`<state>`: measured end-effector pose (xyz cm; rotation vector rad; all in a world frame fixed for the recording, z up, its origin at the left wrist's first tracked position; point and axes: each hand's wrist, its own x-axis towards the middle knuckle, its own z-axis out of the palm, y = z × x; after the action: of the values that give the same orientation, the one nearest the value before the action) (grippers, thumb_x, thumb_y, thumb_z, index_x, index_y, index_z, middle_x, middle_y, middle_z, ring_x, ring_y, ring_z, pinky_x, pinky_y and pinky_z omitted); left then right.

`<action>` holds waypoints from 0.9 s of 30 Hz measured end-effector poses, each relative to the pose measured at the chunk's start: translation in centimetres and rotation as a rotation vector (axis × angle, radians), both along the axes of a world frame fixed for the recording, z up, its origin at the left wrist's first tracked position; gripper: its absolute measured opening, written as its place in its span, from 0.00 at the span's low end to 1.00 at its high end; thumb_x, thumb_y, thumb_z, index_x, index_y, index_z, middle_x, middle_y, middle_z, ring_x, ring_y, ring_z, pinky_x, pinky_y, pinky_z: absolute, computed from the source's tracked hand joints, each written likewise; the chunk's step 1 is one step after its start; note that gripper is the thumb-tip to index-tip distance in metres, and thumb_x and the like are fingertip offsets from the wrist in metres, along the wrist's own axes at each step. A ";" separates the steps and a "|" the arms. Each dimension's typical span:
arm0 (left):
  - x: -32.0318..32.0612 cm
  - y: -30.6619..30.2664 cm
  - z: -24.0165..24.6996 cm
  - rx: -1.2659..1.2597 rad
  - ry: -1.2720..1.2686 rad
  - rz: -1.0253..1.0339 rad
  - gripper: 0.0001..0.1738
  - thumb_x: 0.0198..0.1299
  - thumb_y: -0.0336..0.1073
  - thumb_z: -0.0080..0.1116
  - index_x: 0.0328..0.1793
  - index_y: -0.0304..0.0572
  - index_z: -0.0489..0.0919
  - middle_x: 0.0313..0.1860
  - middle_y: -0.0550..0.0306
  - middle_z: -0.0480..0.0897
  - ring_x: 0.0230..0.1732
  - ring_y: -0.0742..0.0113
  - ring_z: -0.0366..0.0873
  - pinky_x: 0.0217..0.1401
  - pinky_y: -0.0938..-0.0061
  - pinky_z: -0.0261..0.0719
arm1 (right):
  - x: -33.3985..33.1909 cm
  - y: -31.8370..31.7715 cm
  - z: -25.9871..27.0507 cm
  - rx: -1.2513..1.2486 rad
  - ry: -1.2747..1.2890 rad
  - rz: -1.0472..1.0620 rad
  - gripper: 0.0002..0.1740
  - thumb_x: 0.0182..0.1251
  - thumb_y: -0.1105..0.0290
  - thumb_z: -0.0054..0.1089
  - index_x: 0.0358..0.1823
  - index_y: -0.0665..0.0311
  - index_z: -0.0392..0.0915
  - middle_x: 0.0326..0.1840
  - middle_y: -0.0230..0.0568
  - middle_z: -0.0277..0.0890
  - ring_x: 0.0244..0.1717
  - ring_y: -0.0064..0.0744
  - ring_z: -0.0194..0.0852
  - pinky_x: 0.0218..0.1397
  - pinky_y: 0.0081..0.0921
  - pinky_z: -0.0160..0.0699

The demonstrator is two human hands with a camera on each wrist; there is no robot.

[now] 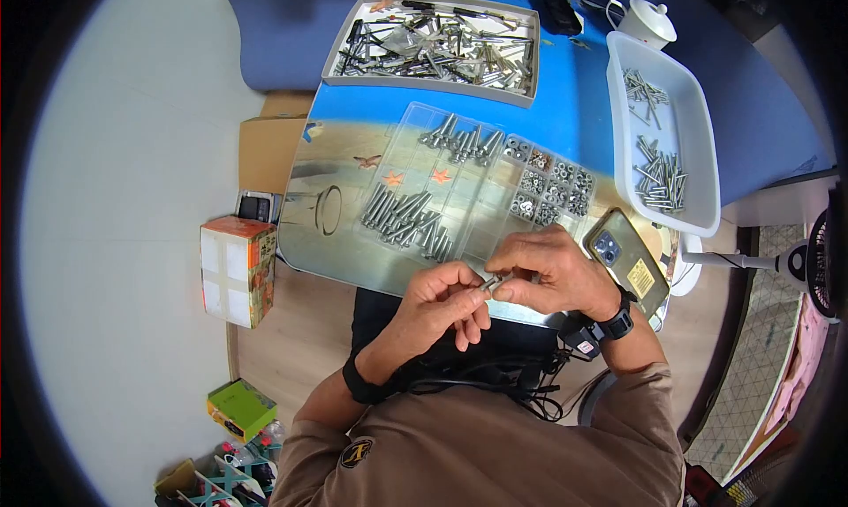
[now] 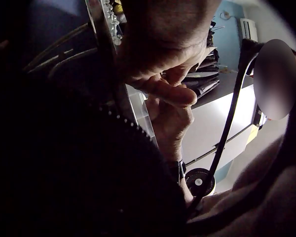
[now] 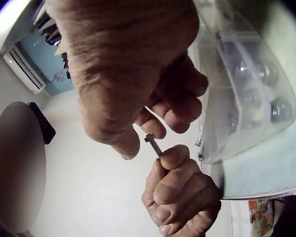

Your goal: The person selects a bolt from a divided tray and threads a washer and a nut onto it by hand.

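Observation:
In the head view both hands meet at the table's near edge. The left hand (image 1: 442, 306) pinches a small metal bolt (image 1: 489, 283) between thumb and finger. In the right wrist view the left hand (image 3: 181, 197) grips the shank of that bolt (image 3: 154, 145), its head sticking up. The right hand (image 1: 565, 273) has its thumb and fingertips right by the bolt; in the right wrist view the right hand (image 3: 133, 74) shows thumb and finger beside the bolt's head, with a small gap. The left wrist view is dark, and the left hand (image 2: 167, 44) hides the bolt.
Beyond the hands lies a clear divided case (image 1: 459, 176) with bolts, nuts and washers. A shallow box (image 1: 433, 90) of mixed hardware stands behind it. To the right are a white bin (image 1: 707, 154) with screws, a phone (image 1: 629, 260) and a lidded cup (image 1: 649, 21).

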<state>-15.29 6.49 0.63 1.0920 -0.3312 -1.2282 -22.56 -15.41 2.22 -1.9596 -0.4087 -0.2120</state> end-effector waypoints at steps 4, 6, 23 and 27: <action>0.0 0.1 -0.1 -0.001 0.006 0.002 0.07 0.73 0.31 0.53 0.45 0.33 0.75 0.29 0.49 0.84 0.22 0.71 0.82 0.19 0.81 0.80 | -0.2 0.2 0.8 0.053 0.072 -0.024 0.10 0.65 0.65 0.71 0.39 0.65 0.84 0.27 0.38 0.78 0.24 0.35 0.78 0.26 0.27 0.75; 0.0 0.0 -0.1 0.000 0.001 -0.004 0.07 0.73 0.32 0.53 0.45 0.33 0.75 0.29 0.49 0.84 0.22 0.71 0.82 0.19 0.81 0.80 | 0.0 0.2 -0.3 0.043 0.006 -0.016 0.12 0.63 0.64 0.72 0.40 0.64 0.83 0.26 0.38 0.77 0.22 0.34 0.78 0.24 0.28 0.73; 0.1 0.1 -0.3 -0.024 -0.021 -0.026 0.07 0.74 0.32 0.52 0.45 0.34 0.75 0.30 0.49 0.84 0.22 0.72 0.82 0.20 0.82 0.80 | 0.1 -0.2 -0.4 -0.038 -0.042 0.020 0.12 0.61 0.68 0.73 0.44 0.63 0.84 0.25 0.39 0.76 0.21 0.35 0.76 0.21 0.29 0.70; 0.0 0.1 -0.3 -0.023 -0.022 -0.017 0.07 0.74 0.32 0.52 0.44 0.33 0.75 0.30 0.49 0.84 0.22 0.72 0.82 0.20 0.82 0.80 | -0.1 0.4 0.6 0.032 0.027 -0.018 0.11 0.62 0.66 0.72 0.41 0.63 0.84 0.24 0.38 0.75 0.20 0.36 0.74 0.21 0.32 0.69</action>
<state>-15.24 6.54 0.37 1.0858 -0.3715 -1.2257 -22.69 -14.97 2.82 -1.9332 -0.3687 -0.2024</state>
